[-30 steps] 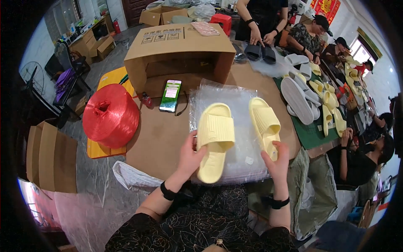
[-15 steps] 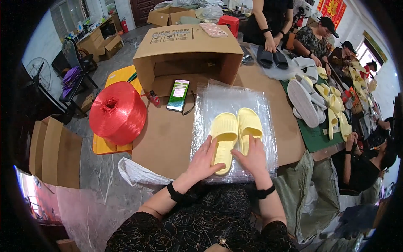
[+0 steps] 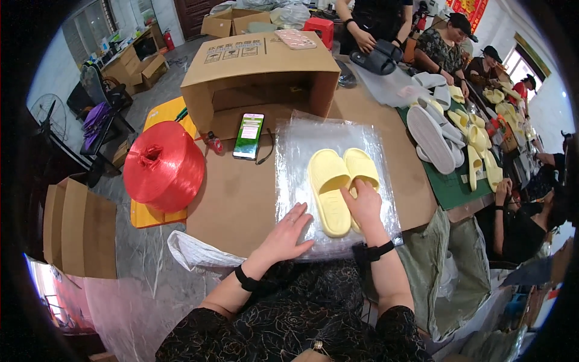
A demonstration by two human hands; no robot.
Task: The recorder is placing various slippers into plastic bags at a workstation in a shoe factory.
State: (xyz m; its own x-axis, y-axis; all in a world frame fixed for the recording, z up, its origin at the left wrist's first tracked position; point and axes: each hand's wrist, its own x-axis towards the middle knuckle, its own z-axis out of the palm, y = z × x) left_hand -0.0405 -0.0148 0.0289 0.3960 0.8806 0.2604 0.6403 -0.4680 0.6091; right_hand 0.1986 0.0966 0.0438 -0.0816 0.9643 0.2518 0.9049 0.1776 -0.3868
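A pair of pale yellow slippers [image 3: 330, 172] lies side by side, toes away from me, on clear plastic bags [image 3: 295, 145] at the table's near middle. My right hand [image 3: 366, 208] grips the right-hand slipper [image 3: 363, 164], fingertips in its foot opening and thumb by the inner edge of the left one. The hand hides most of that right slipper's heel. My left hand [image 3: 283, 235] rests open on the near left edge of the bags, fingers spread, apart from the slippers.
An open cardboard box [image 3: 259, 75] stands beyond the bags, near a phone [image 3: 248, 137] and a small red bottle [image 3: 213, 143]. A red twine roll [image 3: 164, 166] sits left on a yellow stool [image 3: 158, 218]. Across the table a co-worker holds black slippers [image 3: 379, 57]; more slippers [image 3: 431, 139] lie right.
My left hand has come off the left slipper and moved down onto the bags. The slippers have shifted and turned slightly, with my right hand on them. The co-worker's black slippers are lifted.
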